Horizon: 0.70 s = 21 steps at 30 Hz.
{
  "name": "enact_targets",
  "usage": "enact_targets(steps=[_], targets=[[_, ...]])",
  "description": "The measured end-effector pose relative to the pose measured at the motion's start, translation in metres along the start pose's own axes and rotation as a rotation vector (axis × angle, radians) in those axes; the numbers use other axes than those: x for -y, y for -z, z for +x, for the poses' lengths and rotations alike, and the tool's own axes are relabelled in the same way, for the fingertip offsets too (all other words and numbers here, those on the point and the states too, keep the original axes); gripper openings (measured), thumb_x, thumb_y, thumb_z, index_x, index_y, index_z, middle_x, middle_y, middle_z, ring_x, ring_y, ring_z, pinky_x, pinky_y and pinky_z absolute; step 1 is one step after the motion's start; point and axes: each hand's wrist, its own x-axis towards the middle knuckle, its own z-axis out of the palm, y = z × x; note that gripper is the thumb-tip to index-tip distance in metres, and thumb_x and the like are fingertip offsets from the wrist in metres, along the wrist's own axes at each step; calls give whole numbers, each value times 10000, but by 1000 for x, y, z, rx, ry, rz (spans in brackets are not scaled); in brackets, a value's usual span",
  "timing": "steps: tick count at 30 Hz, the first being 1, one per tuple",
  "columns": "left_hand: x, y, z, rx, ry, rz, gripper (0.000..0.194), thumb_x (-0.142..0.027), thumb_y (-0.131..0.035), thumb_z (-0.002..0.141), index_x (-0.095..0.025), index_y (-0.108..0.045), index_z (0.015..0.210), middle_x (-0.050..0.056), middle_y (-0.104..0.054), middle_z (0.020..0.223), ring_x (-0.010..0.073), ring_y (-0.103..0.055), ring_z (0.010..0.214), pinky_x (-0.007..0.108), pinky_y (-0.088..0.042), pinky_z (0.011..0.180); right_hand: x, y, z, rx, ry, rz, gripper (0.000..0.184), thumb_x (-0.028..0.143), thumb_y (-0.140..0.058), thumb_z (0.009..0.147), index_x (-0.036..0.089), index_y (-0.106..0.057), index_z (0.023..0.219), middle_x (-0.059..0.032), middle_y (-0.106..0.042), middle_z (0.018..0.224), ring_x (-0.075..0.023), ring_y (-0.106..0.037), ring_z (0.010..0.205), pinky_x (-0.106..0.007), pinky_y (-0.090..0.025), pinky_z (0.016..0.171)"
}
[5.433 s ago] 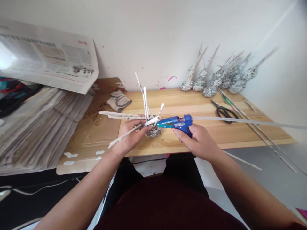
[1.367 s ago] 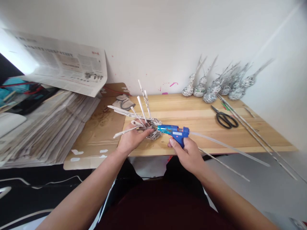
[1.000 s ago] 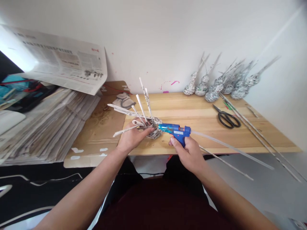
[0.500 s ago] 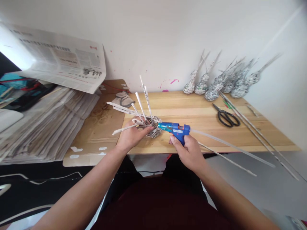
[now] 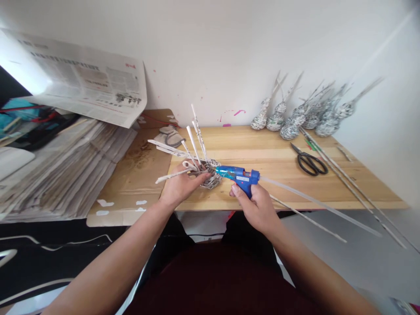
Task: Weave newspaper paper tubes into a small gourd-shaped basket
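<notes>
My left hand (image 5: 180, 186) is closed on a round woven newspaper piece (image 5: 214, 179), near the front of the wooden table. Several rolled paper tubes (image 5: 194, 142) stick out of it, some upward and some to the left past my wrist. My right hand (image 5: 257, 203) grips a blue glue gun (image 5: 241, 175) by its handle. The gun's nozzle points left, at the woven piece beside my left thumb; whether the tip touches it I cannot tell. A long clear glue stick (image 5: 323, 205) trails from the gun's back to the right.
Several woven newspaper gourd shapes (image 5: 290, 127) stand by the wall at the back right. Black-handled scissors (image 5: 310, 162) and long paper tubes (image 5: 351, 179) lie on the wooden table (image 5: 262, 151). Left are a newspaper stack (image 5: 75, 170), cardboard (image 5: 131, 183) and a glove (image 5: 169, 136).
Since the oldest frame, the tubes on the woven piece have shifted and the glue gun has come lower and slightly left, its glue stick now drooping. In the last second, hardly anything differs.
</notes>
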Motion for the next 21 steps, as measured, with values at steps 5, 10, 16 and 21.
enact_targets(steps=[5,10,16,21], targets=[[-1,-2,0,-20,-11,-10,215,-380,-781,795,-198,-691,867,39,-726,921,205,-685,901,375,-539,881,-2,-1,-3,-43,-54,80,404,540,-552,927,165,-692,874,-61,-706,780,-194,-629,701,-337,-480,699],[-1,-2,-1,-12,-23,-18,210,-381,-773,805,-200,-699,880,41,-731,939,202,-689,910,377,-540,894,-7,-6,-5,19,-117,200,436,580,-563,918,161,-672,874,-71,-709,795,-192,-627,707,-341,-487,699],[0,-2,0,-15,19,-15,244,-413,-782,790,-202,-701,881,41,-736,933,206,-692,906,381,-551,882,-8,-9,0,31,-120,203,434,582,-557,920,165,-652,847,-78,-711,800,-195,-634,722,-342,-485,695],[1,-3,0,-46,-17,-24,217,-389,-785,789,-204,-696,859,29,-725,896,196,-687,873,370,-544,867,-5,-9,0,23,-99,156,414,563,-554,923,166,-656,867,-72,-708,790,-192,-633,706,-339,-488,693]])
